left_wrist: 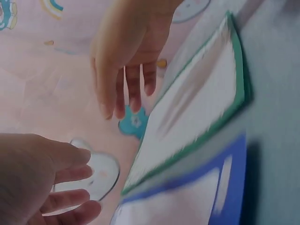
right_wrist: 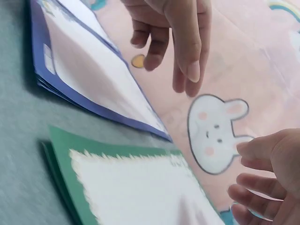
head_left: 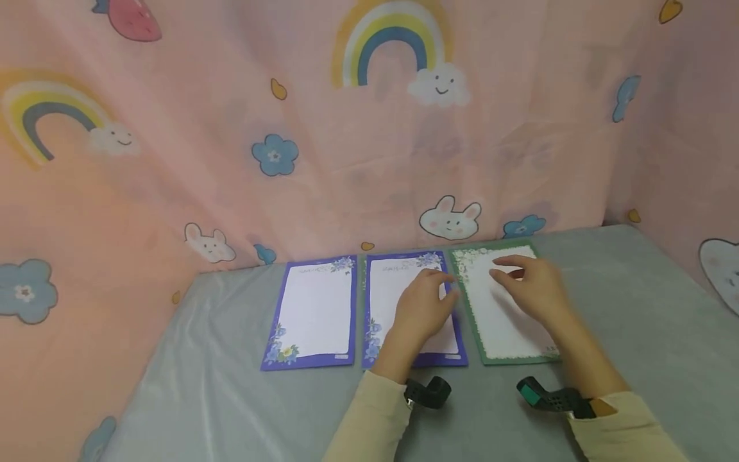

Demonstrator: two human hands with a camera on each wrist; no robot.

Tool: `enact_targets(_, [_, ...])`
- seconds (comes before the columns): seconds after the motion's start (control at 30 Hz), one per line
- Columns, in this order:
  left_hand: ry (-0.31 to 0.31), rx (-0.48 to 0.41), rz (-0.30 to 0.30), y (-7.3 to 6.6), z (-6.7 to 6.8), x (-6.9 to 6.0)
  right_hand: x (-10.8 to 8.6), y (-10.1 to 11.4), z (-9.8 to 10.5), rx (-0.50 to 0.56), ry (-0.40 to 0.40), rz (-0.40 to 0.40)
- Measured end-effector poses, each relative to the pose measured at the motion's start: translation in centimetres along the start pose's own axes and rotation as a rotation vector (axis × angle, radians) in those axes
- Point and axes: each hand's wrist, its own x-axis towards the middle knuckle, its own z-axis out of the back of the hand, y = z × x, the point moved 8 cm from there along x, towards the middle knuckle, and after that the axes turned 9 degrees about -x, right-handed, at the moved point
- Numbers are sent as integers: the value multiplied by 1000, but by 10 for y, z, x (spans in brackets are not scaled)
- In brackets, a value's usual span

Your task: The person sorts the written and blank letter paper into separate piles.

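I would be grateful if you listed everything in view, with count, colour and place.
Purple-bordered sheets: two topmost, white centres, left and middle of the row; more edges show beneath the middle one, number unclear.
Green-bordered sheet: one topmost, white centre, right end of the row.
Tabletop: one, grey, under the sheets.
Backdrop: pink, behind the table; number of pieces unclear.
Rainbow prints: two in the head view, multicoloured, on the backdrop.
Wrist devices: two, black, one per wrist.
Sleeves: two, beige, on the forearms.
Hands: two, bare, left over the middle sheet, right over the green-bordered one.
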Motion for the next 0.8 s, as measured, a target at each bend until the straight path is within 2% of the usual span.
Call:
enact_targets(0.1, [-7,-6,18,15,13,-2,-2,9,-8,13,16,16])
enact_targets(0.23, [-46,-46,54,42,33,-9,-3,22,-19,32,32,41])
enact_targets(0.33, [-79,-43,85,63,45,-15,-4,31,-27,46,65,49])
enact_targets(0.5, [-137,-9,108,92,55,-25,-5,37,-43,74,140,39])
enact_targets(0.6, [-186,-26,122,105,61,-30,-7,42,-51,109,164,52])
enact_targets(0.7, [-212,-56,127,114,64,-34,-8,46,-56,106,146,80])
enact_targets(0.8, [-202,-51,140,121,64,-36,-10,48,-62,73,131,89])
